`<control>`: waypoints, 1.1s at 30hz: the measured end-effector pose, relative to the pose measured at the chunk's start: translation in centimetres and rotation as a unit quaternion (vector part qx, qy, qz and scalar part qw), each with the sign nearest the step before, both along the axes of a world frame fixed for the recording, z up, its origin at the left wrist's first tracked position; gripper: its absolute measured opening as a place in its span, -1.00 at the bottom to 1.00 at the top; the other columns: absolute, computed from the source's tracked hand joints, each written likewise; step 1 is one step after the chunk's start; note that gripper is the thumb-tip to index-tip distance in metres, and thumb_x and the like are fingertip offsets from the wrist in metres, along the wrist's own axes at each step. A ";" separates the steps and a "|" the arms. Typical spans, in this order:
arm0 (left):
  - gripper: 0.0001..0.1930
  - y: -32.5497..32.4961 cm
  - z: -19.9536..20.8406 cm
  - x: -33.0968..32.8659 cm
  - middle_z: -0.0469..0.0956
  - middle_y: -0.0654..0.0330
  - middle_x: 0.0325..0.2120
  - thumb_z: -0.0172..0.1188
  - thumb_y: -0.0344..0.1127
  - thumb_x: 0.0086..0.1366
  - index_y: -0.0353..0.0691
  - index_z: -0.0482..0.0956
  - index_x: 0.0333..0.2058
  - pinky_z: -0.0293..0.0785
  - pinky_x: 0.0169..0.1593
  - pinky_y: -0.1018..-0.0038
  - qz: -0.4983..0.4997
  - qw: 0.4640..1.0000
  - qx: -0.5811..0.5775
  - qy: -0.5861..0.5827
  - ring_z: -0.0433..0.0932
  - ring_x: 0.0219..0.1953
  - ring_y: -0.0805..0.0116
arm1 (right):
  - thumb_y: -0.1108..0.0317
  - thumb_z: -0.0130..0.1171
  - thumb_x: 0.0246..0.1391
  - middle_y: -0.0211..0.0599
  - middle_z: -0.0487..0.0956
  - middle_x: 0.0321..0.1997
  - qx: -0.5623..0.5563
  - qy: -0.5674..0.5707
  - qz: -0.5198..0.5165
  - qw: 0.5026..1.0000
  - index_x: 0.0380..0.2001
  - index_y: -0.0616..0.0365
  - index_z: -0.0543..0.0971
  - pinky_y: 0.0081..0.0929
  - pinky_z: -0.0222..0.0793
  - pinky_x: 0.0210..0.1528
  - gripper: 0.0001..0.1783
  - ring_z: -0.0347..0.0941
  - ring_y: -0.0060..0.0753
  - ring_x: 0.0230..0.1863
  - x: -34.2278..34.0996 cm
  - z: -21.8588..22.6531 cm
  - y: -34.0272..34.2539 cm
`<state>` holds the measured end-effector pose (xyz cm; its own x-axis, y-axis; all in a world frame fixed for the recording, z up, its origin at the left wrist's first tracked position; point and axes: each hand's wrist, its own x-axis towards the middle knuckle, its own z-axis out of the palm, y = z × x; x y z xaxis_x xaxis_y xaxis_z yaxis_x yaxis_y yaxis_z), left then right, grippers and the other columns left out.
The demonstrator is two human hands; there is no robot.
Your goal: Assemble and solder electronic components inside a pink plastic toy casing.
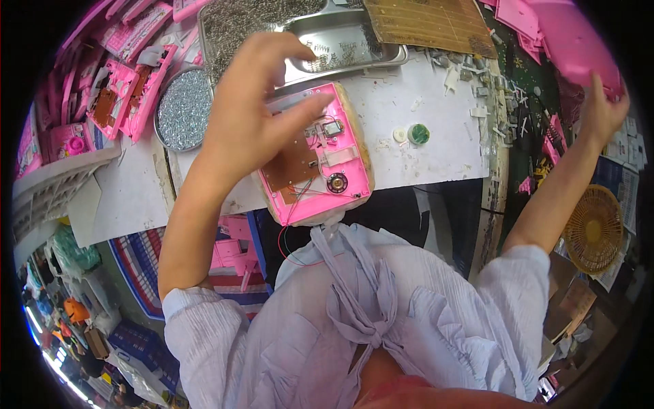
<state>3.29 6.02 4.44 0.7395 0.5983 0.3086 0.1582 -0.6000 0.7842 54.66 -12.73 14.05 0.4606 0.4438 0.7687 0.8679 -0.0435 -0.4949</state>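
Note:
My left hand (pixel 253 112) is over the far left of the workbench, its thumb spread away from its fingers and nothing visible in its grasp. Its fingertips reach above a metal tray (pixel 403 60) holding small springs. Partly under that hand lies a pink plastic housing (pixel 351 146), its inside facing up with a brown circuit board (pixel 281 170), thin wires and a small round speaker (pixel 337 182). Far out to the right, my right hand (pixel 602 112) grips the lower edge of a pink plastic shell (pixel 579 44).
A round dish of small silvery screws or pins (pixel 184 109) stands left of the housing. Pink housings (pixel 112 102) pile up at the far left. A brown board (pixel 432 27) overlaps the tray. A small green-topped round piece (pixel 418 133) and a yellow fan (pixel 594 228) are at right.

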 end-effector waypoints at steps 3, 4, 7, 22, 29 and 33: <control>-0.61 0.9 2.1 0.0 0.60 0.20 -0.07 0.38 -0.22 0.27 -0.28 0.57 0.00 0.50 -0.03 0.44 -0.071 0.951 -0.285 -0.094 0.55 -0.06 0.44 | 0.41 0.40 0.04 0.00 0.54 0.22 -0.119 -0.025 0.231 0.965 0.25 0.21 0.49 -0.20 0.51 0.21 -0.34 0.51 -0.07 0.22 -16.9 -0.9 1.8; -0.59 0.9 2.9 0.0 0.62 0.19 -0.07 0.37 -0.19 0.29 -0.29 0.57 0.02 0.51 -0.05 0.44 -0.113 0.939 -0.317 -0.079 0.57 -0.09 0.44 | 0.41 0.41 0.00 0.02 0.53 0.21 -0.154 -0.095 0.297 0.937 0.25 0.19 0.49 -0.19 0.52 0.19 -0.31 0.51 -0.05 0.21 -20.9 -0.9 3.6; -0.55 0.8 4.8 -1.4 0.66 0.16 -0.09 0.33 -0.15 0.34 -0.33 0.57 0.07 0.54 -0.08 0.44 -0.186 0.926 -0.326 0.041 0.61 -0.19 0.43 | 0.41 0.44 -0.12 0.08 0.50 0.18 -0.149 -0.269 0.431 0.848 0.26 0.12 0.49 -0.17 0.55 0.13 -0.23 0.51 0.03 0.18 -28.7 -2.1 10.0; -0.09 -7.7 -1.7 -5.3 0.69 -0.09 -0.13 0.37 -0.14 0.29 -0.48 0.04 0.39 0.62 -0.15 0.35 0.159 0.970 -0.169 0.074 0.73 -0.22 0.11 | 0.30 0.29 0.24 -0.17 0.63 -0.56 -0.364 0.294 0.296 0.833 0.45 0.26 0.12 -0.35 0.44 -0.44 -0.16 0.60 -0.25 -0.52 -35.0 -11.2 -1.1; -0.11 -7.3 -3.9 -5.2 0.72 -0.08 -0.23 0.40 -0.15 0.24 -0.33 0.10 0.40 0.61 -0.25 0.30 0.188 0.975 -0.033 0.111 0.74 -0.28 0.02 | 0.27 0.22 0.29 -0.08 0.60 -0.59 -0.388 0.154 0.292 0.861 0.43 0.10 0.22 -0.29 0.42 -0.46 -0.29 0.59 -0.04 -0.56 -34.8 -14.2 -0.2; -0.19 -7.8 -3.7 -5.9 0.62 0.13 -0.48 0.40 -0.20 0.25 -0.29 0.19 0.37 0.50 -0.39 0.42 0.207 0.968 -0.075 0.118 0.62 -0.50 0.27 | 0.24 0.23 0.27 -0.06 0.61 -0.57 -0.378 0.085 0.327 0.862 0.34 0.04 0.39 -0.23 0.46 -0.44 -0.41 0.60 0.00 -0.54 -34.1 -14.9 0.6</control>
<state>-2.63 -1.81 0.73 0.4658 0.8836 0.0474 0.5463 -0.3293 0.7702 20.54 -12.08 -0.85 -0.0004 0.9958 0.0915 0.7464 0.0612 -0.6626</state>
